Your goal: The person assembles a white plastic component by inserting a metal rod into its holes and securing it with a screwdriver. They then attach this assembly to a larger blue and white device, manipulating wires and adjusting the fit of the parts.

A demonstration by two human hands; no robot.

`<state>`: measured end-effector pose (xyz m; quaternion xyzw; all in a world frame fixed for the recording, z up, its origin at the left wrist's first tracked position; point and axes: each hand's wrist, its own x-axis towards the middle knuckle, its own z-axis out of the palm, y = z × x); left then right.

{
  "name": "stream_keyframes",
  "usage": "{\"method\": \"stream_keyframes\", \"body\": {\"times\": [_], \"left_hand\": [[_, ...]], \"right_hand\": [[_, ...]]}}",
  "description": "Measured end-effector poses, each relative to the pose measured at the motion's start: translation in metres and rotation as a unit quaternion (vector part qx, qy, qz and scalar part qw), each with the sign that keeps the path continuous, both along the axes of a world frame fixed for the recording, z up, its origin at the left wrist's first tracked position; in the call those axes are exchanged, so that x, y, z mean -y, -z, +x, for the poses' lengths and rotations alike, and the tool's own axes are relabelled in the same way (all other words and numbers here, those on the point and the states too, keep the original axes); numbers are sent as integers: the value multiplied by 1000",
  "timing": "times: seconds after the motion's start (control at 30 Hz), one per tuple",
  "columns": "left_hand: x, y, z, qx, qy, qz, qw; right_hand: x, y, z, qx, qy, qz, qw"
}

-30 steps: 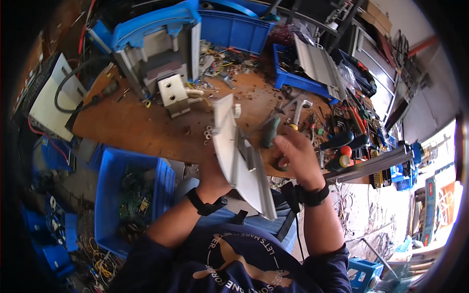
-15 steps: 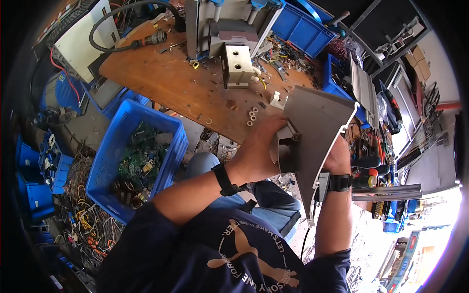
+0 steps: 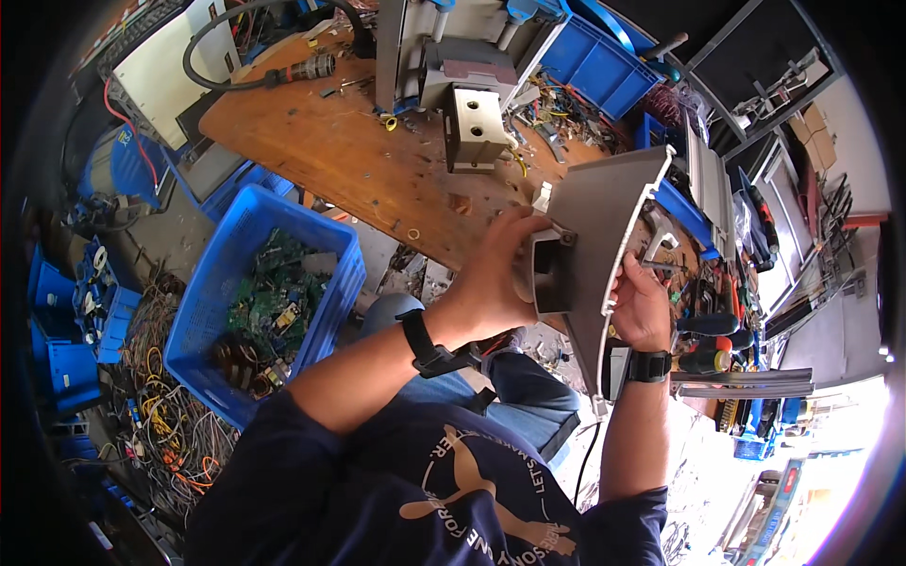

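Observation:
I hold a grey plastic cover [image 3: 590, 226] up over the near edge of the bench, its broad panel tilted and seen partly edge-on. My left hand [image 3: 495, 278] is wrapped round the box-shaped opening that juts from the panel's left face. On the other side, my right hand [image 3: 644, 304] has its fingers curled at the ribbed white-edged rim, thumb upward. Part of those fingers is hidden behind the rim. A small white part [image 3: 542, 195] stands on the bench just beyond the cover.
A wooden bench [image 3: 330, 160] bears a cream two-hole block [image 3: 475, 127], a cable connector [image 3: 307, 69] and loose scraps. Left of my legs stands a blue crate [image 3: 212, 283] of circuit boards, beside heaped cables [image 3: 170, 415]. Screwdrivers [image 3: 708, 324] and other tools lie at right.
The cover has turned more edge-on, and its upper end has swung left. More of my right hand now shows beside the rim. The white rings on the bench are hidden behind my left hand.

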<state>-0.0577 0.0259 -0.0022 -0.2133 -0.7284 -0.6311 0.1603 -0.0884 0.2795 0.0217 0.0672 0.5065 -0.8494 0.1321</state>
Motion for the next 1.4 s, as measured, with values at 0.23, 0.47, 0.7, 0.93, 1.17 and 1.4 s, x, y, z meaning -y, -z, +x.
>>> {"method": "stream_keyframes", "body": {"times": [0.23, 0.47, 0.7, 0.93, 1.17, 1.4], "left_hand": [[12, 18, -15, 144, 294, 292, 899], [-7, 25, -36, 384, 243, 471, 756], [-21, 11, -33, 437, 228, 423, 760], [-5, -14, -16, 369, 173, 313, 858], [-8, 6, -26, 386, 156, 253, 873], [-26, 27, -24, 395, 199, 422, 792]], "right_hand": [[-1, 10, -1, 37, 59, 13, 997], [4, 3, 8, 11, 76, 24, 997], [20, -11, 21, -34, 92, 130, 987], [37, -12, 23, -15, 141, 125, 982], [26, -11, 17, -33, 156, 172, 972], [36, -15, 17, -22, 152, 139, 978]]}}
